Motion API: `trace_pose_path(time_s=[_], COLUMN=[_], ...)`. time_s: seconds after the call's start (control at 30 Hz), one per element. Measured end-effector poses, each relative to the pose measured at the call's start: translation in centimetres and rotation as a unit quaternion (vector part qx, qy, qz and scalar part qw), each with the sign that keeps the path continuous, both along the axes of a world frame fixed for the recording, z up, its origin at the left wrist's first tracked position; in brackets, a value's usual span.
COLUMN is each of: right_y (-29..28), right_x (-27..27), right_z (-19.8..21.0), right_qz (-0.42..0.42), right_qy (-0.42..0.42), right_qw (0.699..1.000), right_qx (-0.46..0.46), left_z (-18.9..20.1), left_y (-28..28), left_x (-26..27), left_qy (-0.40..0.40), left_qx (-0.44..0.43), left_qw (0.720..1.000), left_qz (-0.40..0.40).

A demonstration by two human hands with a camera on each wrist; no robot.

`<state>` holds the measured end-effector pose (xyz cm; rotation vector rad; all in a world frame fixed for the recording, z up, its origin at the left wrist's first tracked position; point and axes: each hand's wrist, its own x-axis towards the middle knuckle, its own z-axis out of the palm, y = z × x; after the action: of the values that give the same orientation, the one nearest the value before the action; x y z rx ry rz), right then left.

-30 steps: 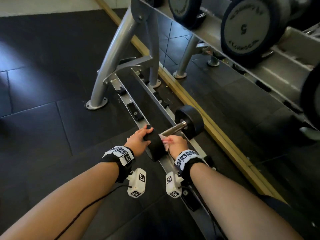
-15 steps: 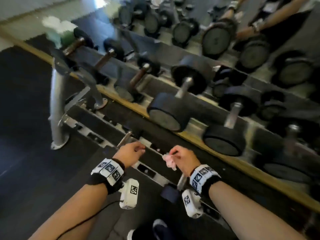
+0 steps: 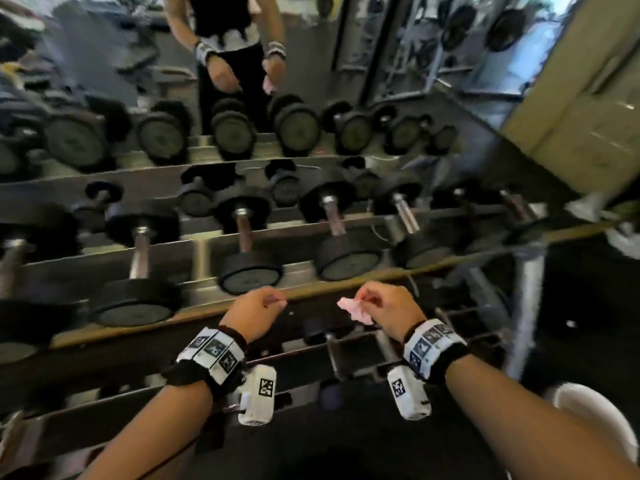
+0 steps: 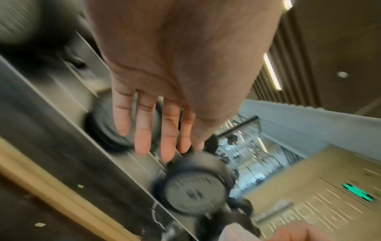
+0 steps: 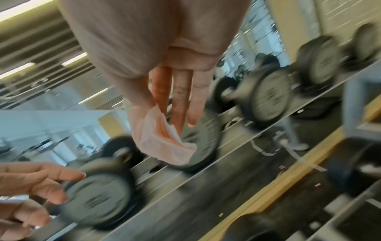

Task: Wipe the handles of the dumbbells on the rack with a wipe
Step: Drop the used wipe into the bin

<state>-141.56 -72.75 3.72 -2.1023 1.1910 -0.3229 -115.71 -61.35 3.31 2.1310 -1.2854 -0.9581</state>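
Held pink wipe (image 3: 353,308) pinched in right hand (image 3: 384,308); left hand (image 3: 256,311) loose, empty. Lay ahead, just beyond: dumbbell handle (image 3: 334,216), pointing away, nearer the right.

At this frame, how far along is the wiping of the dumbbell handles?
Done: nothing here shows which handles are already clean. In hand: the right hand pinches the pink wipe in the air before the rack; the left hand is empty, fingers relaxed. Neither touches a dumbbell. Left: the handles of the row in front, such as the dumbbell just ahead, are untouched right now.
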Motion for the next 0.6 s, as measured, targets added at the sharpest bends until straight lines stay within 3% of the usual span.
trace_pose_path(time_s=[0.2,0.33,0.47,0.6], right_y=[-7.8,-10.2,-10.3,-10.4], right_x=[-25.8,-42.0,-56.4,-65.6], right_z=[-1.4,-2.1,-1.5,-2.7], right_qz=[-0.117,-0.233,-0.397,-0.501], right_qy=[0.038,0.092,0.09,0.127], right_qw=[0.992,0.967,0.912,0.852], right_qx=[-0.026,-0.036,-0.047,-0.079], left_z=[-0.5,-0.6,-0.5,-0.7], left_y=[-14.0,-20.9,-25.8,-28.4], left_x=[-21.1,-33.9,-44.3,-51.5], left_qy=[0.006,0.011,-0.025,-0.04], left_qx=[-0.051,-0.043,-0.038,-0.034], left_qw=[0.993,0.984,0.964,0.945], left_qz=[-0.103,-0.173,-0.262,-0.322])
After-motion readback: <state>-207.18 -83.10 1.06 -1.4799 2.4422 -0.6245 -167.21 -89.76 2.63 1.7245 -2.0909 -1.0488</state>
